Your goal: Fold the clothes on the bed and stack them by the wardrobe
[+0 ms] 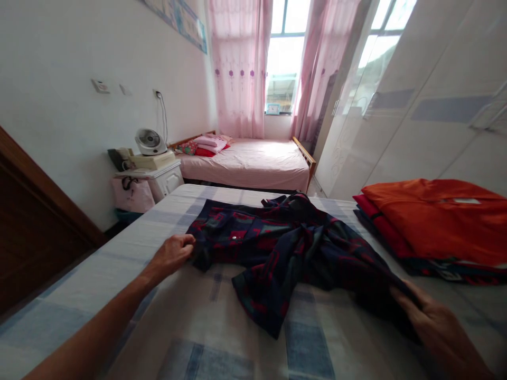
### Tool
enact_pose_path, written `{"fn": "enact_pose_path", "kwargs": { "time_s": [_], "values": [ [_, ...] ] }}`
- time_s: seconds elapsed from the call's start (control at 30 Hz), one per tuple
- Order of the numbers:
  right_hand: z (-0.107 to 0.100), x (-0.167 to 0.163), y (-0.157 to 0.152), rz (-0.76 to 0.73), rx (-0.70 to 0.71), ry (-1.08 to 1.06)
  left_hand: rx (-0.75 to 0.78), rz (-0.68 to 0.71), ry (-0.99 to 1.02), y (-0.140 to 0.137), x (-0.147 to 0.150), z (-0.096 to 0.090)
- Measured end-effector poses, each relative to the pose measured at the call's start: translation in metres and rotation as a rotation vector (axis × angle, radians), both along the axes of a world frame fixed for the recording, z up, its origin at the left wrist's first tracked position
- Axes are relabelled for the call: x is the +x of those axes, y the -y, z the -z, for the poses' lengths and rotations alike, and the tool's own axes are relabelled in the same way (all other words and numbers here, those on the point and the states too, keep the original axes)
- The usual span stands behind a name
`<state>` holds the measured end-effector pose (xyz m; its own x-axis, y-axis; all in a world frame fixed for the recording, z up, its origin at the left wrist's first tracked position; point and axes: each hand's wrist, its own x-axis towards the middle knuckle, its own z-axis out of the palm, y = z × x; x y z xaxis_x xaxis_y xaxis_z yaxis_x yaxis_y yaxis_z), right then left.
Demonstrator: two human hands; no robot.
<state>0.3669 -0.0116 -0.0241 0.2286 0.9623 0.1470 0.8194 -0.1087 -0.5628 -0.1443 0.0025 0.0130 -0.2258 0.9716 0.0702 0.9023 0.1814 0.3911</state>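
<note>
A dark navy shirt with a red and green pattern lies rumpled across the bed in front of me. One sleeve hangs toward me, and a small pale button shows on the left part. My left hand pinches the shirt's left edge between closed fingers. At the lower right, my right hand is closed on the other end of the cloth; it is somewhat blurred, and its fingertips are partly hidden by the fabric.
Folded clothes, orange on top, are stacked to the right on the blue-and-white bedsheet. Beyond stands a pink bed. A fan sits on a white cabinet at left. White wardrobes line the right.
</note>
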Motion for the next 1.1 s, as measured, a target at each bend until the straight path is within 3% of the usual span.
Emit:
{"fn": "enact_pose_path", "kwargs": {
  "time_s": [0.13, 0.27, 0.33, 0.4, 0.53, 0.67, 0.8, 0.9, 1.0, 1.1],
  "values": [
    [0.012, 0.022, -0.005, -0.013, -0.012, -0.009, 0.044, -0.149, -0.078, -0.01, -0.033, -0.015],
    [0.004, 0.011, -0.008, -0.199, 0.178, 0.214, 0.03, -0.04, -0.123, -0.055, -0.018, -0.017],
    [-0.011, -0.01, -0.009, -0.353, 0.323, 0.342, 0.003, 0.029, -0.159, -0.082, -0.001, -0.011],
    [-0.026, -0.04, -0.009, -0.528, 0.381, 0.458, -0.025, 0.058, -0.207, -0.103, 0.015, -0.002],
    [-0.031, -0.107, -0.013, -0.9, 0.303, 0.601, -0.063, 0.047, -0.309, -0.119, 0.034, 0.013],
    [-0.019, -0.149, -0.026, -1.051, 0.177, 0.614, -0.086, 0.072, -0.38, -0.106, 0.031, 0.02],
    [-0.039, -0.166, -0.067, -0.958, 0.081, 0.251, -0.11, 0.107, -0.402, -0.089, 0.017, 0.024],
    [-0.07, -0.164, -0.121, -0.647, 0.197, -0.052, -0.127, 0.147, -0.378, -0.086, 0.01, 0.022],
    [-0.092, -0.147, -0.167, -0.336, 0.284, -0.173, -0.164, 0.178, -0.323, -0.094, 0.005, 0.015],
    [-0.088, -0.118, -0.174, -0.231, 0.225, -0.16, -0.192, 0.158, -0.252, -0.109, -0.001, 0.005]
  ]
}}
